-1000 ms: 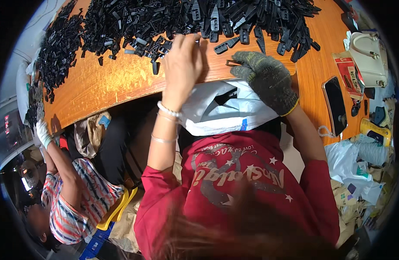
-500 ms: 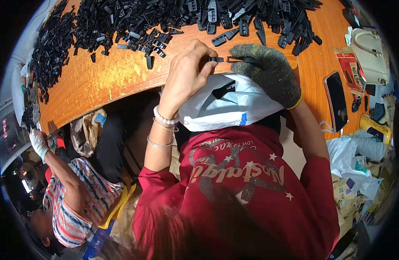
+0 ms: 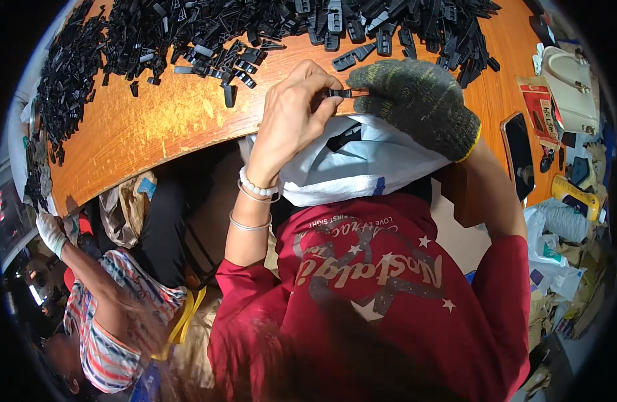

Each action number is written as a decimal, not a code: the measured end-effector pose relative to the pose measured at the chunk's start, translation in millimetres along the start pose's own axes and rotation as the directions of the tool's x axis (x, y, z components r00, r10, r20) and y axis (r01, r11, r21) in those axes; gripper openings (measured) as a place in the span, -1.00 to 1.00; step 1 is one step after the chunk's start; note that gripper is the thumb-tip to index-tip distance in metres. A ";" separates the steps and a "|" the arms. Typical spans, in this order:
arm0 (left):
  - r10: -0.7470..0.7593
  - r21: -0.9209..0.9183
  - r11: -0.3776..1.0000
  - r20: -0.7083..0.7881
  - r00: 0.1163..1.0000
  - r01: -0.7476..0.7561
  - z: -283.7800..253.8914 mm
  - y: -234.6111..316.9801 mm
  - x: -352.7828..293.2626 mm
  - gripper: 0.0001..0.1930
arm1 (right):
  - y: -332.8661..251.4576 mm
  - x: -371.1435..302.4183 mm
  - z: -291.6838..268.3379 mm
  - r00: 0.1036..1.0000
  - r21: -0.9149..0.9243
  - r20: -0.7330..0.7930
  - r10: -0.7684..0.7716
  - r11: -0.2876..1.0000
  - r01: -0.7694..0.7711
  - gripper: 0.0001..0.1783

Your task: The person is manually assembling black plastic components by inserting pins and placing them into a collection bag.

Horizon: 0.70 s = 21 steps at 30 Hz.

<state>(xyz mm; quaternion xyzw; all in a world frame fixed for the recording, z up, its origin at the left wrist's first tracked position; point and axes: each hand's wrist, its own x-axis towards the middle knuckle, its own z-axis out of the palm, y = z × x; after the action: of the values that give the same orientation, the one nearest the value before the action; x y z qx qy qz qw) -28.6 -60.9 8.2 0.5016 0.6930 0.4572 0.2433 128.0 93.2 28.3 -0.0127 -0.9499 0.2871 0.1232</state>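
My left hand (image 3: 297,107), bare with bracelets at the wrist, pinches a small black plastic clip (image 3: 338,93) between thumb and fingers. Facing it is my right hand (image 3: 419,100), in a dark knitted glove, its fingers closed around a black plastic piece (image 3: 359,93). Only a slim end of that piece shows; the glove hides the rest. The two parts meet or nearly meet end to end, just over the table's near edge. Below both hands a white plastic bag (image 3: 315,181) lies across my lap, its mouth gaping, with something black inside.
Heaps of small black plastic parts (image 3: 208,27) cover the far side of the wooden table (image 3: 181,127). Longer black pieces (image 3: 389,33) lie behind my hands. At right are a phone (image 3: 519,157), a red packet (image 3: 539,110) and a pale handbag (image 3: 568,87). Another person's gloved hand (image 3: 50,231) is at far left.
The gap between the two black parts has closed. My right glove has turned further over its piece, and the right forearm has swung outward. My left hand keeps its pinch.
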 end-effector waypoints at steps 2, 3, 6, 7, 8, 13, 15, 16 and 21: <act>0.020 0.004 1.000 0.005 1.000 -0.020 0.4 0.4 1.1 -0.87 | 5.9 -2.0 3.8 0.998 -0.086 0.062 0.028 0.996 -0.023 -0.64; 0.044 0.008 0.999 0.002 0.999 -0.044 1.0 0.6 2.0 -0.88 | 20.0 -10.2 15.2 0.998 0.098 0.044 0.039 0.994 -0.043 -0.66; 0.038 0.020 0.999 -0.023 0.999 -0.038 -0.9 -1.7 -3.2 -0.88 | 5.3 4.1 9.8 0.998 0.122 0.048 -0.041 0.992 0.035 -0.67; 0.036 0.021 0.999 -0.037 0.999 -0.035 -0.6 -0.6 -3.0 -0.88 | -5.8 12.5 1.5 0.990 -0.058 0.073 -0.123 0.990 0.127 -0.67; 0.032 0.013 0.999 -0.032 0.999 -0.032 -0.4 0.1 -3.1 -0.88 | -9.1 16.5 1.5 0.969 -0.157 0.088 -0.231 0.957 0.243 -0.66; 0.091 0.005 0.996 -0.078 0.993 -0.091 3.7 -4.5 -3.1 -0.91 | -7.9 18.5 8.6 0.975 -0.014 0.147 -0.164 0.986 0.168 -0.68; 0.124 -0.017 0.992 -0.094 0.988 -0.126 3.9 -2.6 0.9 -0.90 | -7.8 17.0 8.9 0.977 0.045 0.165 -0.135 0.991 0.129 -0.68; 0.116 0.000 0.993 -0.097 0.989 -0.116 3.1 -2.2 -0.5 -0.91 | -7.3 16.2 11.1 0.975 0.082 0.176 -0.132 0.989 0.119 -0.69; 0.131 0.095 0.988 -0.117 0.984 -0.120 4.5 -0.2 -2.2 -0.92 | -7.4 20.9 4.1 0.950 -0.243 0.029 -0.310 0.920 0.308 -0.74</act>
<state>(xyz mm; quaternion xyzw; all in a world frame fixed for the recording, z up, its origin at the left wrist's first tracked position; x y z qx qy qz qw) -24.3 -61.1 5.7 0.5254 0.6929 0.4710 0.1485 107.2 86.8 33.8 0.1207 -0.9674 0.1449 0.1692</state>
